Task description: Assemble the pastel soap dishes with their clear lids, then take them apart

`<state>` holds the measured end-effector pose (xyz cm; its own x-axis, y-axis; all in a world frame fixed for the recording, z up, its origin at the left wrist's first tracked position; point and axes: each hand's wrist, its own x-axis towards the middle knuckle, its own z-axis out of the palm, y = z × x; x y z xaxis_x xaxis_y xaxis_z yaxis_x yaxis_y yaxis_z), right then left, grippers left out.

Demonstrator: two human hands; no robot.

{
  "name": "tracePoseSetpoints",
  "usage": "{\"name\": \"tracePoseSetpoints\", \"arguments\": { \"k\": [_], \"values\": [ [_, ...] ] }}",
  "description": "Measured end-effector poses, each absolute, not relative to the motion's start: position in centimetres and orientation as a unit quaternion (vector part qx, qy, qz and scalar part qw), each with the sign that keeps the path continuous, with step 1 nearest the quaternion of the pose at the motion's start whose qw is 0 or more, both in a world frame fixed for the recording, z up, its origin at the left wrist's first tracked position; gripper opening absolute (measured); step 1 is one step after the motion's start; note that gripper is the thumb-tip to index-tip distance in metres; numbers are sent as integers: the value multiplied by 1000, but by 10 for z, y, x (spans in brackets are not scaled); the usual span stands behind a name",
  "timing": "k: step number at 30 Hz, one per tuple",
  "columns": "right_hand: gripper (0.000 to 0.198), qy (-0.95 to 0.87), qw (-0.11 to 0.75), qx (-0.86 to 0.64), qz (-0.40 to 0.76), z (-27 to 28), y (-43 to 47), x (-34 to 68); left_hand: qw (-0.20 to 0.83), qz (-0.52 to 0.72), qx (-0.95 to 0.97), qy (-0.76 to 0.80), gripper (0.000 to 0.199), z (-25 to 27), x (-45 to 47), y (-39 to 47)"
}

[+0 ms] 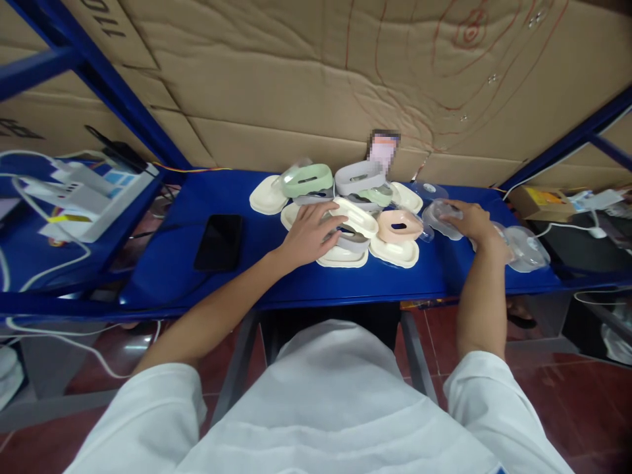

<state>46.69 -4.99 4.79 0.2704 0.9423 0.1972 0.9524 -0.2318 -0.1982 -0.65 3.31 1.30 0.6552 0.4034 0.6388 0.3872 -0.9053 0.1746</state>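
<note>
My left hand lies over the pile with its fingers spread, touching a tilted cream soap-dish-like tray. Beneath it are a grey piece and another cream tray. At the right, my right hand has its fingers closed on the edge of a clear plastic cover. Between my hands, a peach oval piece with a slot rests on a cream tray. Behind them sit a green slotted piece and a grey one.
A black phone lies left on the blue table. More clear covers lie beyond my right wrist. A blurred-screen device leans on the cardboard wall. Power strips and cables are at far left.
</note>
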Motion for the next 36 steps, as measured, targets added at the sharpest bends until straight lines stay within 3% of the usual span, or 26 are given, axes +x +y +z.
{"name": "tracePoseSetpoints", "arguments": {
  "k": [12, 19, 24, 36],
  "values": [
    [40, -587, 159, -791, -70, 36, -54, 436, 39, 324, 918, 226, 27, 20, -8, 28],
    [45, -598, 73, -797, -45, 21, -70, 435, 7, 335, 919, 208, 24, 18, -7, 28],
    [48, -596, 60, -798, -65, 17, -65, 431, 17, 335, 919, 209, 23, 19, -8, 29],
    [55, -564, 171, -792, -156, 13, -50, 414, -16, 341, 917, 206, 24, 16, -8, 29]
  ]
}}
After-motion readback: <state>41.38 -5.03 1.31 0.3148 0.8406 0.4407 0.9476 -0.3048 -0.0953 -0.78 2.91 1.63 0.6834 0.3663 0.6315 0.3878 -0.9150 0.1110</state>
